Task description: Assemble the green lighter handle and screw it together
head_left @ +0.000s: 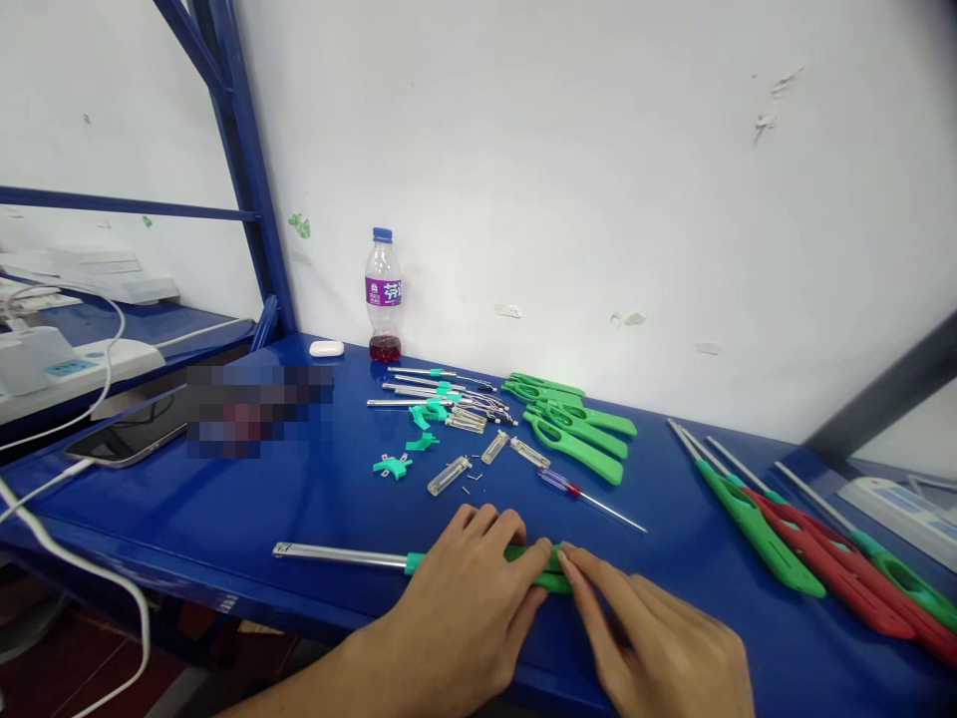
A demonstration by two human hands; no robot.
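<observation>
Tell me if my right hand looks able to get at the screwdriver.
Probably yes: the screwdriver lies just beyond your right hand, nothing visible between them, though that hand is on the green handle and would likely need to let go.

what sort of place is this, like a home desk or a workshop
Probably a small assembly workstation: green handle shells lie grouped on a blue tabletop, a screwdriver lies near loose parts, and what look like assembled long-necked lighters lie at the right.
</observation>
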